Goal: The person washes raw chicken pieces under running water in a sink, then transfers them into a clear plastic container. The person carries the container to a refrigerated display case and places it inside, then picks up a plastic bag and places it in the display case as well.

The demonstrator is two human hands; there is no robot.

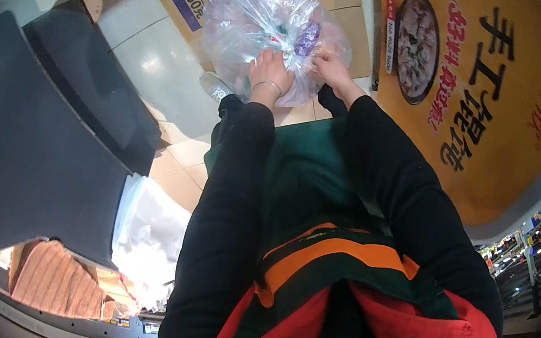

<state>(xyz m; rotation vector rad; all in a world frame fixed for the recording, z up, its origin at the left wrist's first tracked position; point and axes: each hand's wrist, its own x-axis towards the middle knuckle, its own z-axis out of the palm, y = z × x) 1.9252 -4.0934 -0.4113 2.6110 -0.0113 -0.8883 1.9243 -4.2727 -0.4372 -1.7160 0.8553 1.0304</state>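
Observation:
A large, full, see-through plastic bag (235, 19) stands on the floor between my feet, its film gathered into creases near the middle of the top. My left hand (270, 75), with a thin bracelet at the wrist, lies over the near left side of the gathered film with its fingers bent into it. At the near right side, my right hand (333, 70) pinches the film between its fingertips. A crumpled purple wrapper (306, 38) shows through the plastic beside the gather. The other contents are blurred by the film.
Flattened cardboard (352, 29) lies under and behind the bag on the tiled floor (150, 60). A yellow sign panel (469, 135) with writing and a food picture stands at right. Dark panels (29, 139) and white plastic bags (148, 238) are at left.

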